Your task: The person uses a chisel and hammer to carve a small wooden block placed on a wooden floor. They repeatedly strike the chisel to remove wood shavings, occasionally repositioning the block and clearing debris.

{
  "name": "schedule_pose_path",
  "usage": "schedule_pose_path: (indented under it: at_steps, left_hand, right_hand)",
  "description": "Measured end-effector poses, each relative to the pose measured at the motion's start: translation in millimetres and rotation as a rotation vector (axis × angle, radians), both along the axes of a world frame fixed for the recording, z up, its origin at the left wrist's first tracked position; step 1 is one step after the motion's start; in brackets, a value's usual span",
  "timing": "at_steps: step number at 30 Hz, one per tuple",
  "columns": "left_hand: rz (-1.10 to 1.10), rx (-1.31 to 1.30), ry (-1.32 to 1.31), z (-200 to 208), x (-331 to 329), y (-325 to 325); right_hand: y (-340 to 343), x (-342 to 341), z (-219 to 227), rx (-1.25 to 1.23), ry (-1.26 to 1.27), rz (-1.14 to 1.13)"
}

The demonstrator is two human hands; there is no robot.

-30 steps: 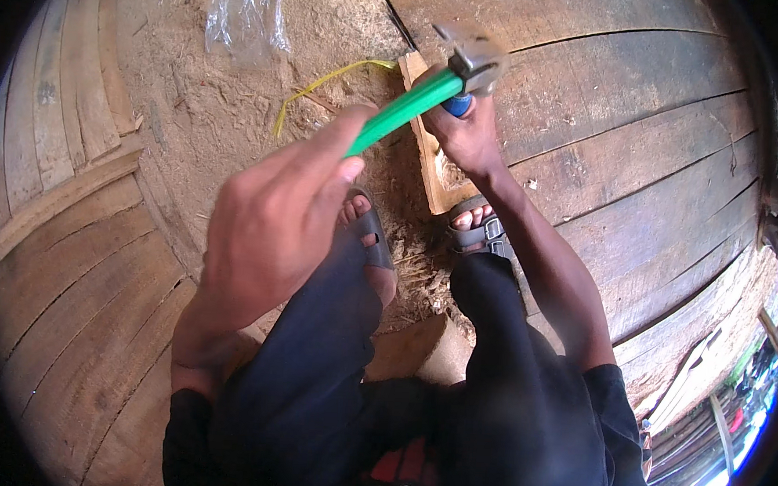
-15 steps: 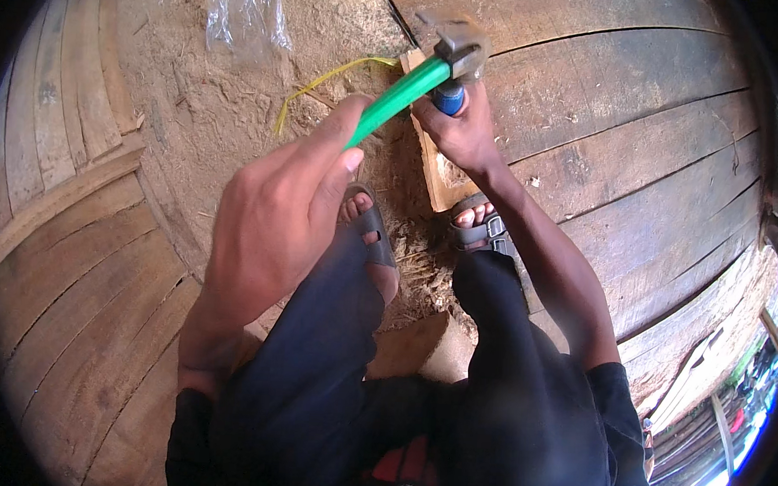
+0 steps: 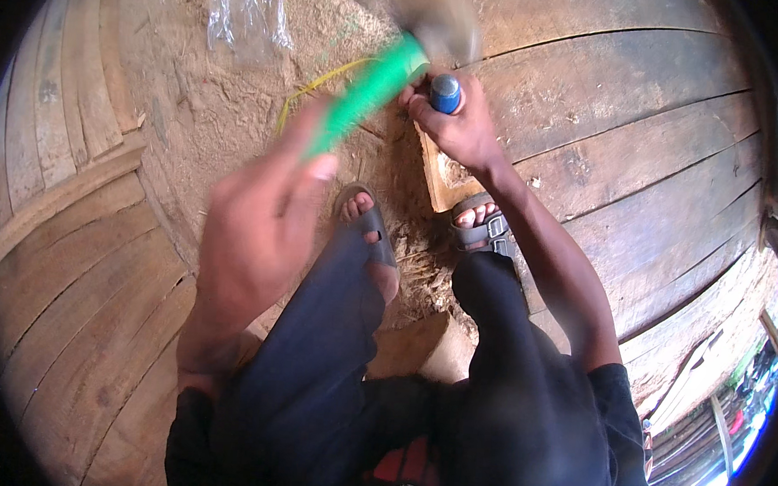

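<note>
My left hand [image 3: 263, 214] is closed round the green handle of a hammer [image 3: 366, 92]. The hammer's metal head is smeared by motion, up and to the left of my right hand. In my right hand [image 3: 465, 128] a blue-handled chisel [image 3: 446, 95] stands nearly upright, its metal-capped end facing up. Its blade is hidden below my fist. Under that hand lies a pale wooden piece [image 3: 444, 193] with a carved hollow near its close end. The hammer head and the chisel's cap are apart.
My sandalled feet [image 3: 368, 220] rest either side of the wooden piece's near end. Broad planks [image 3: 622, 158] cover the right, and more boards [image 3: 79, 288] the left. Sawdust [image 3: 176, 100], a yellow strip [image 3: 300, 93] and clear plastic [image 3: 251, 16] lie ahead. A wood block [image 3: 410, 345] sits between my legs.
The hammer has moved up and left, away from the chisel, whose capped end now shows. My left hand has shifted slightly left. The right hand has stayed almost in place.
</note>
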State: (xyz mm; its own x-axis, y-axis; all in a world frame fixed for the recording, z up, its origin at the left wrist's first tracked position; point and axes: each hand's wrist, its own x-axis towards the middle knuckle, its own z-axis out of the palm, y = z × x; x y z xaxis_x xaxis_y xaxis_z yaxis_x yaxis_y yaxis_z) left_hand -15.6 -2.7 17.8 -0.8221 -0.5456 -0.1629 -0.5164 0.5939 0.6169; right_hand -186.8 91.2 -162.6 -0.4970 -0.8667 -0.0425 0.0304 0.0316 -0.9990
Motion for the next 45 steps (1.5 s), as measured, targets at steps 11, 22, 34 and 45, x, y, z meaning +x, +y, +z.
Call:
schedule_pose_path:
  at_steps: [11, 22, 34, 45]
  left_hand:
    - [-0.055, 0.008, -0.104, -4, 1, -6]
    - [0.123, 0.075, 0.150, -4, -5, 1]
    - [-0.107, -0.054, 0.087, -30, 10, -8]
    - [-0.013, 0.055, 0.008, -31, 17, -8]
  right_hand:
    - [-2, -1, 0, 0.061, 0.010, -0.022]
    - [1, -1, -12, 0.063, 0.055, -0.009]
    - [-7, 8, -8, -0.033, 0.024, -0.015]
    - [9, 21, -5, -0.051, 0.045, -0.081]
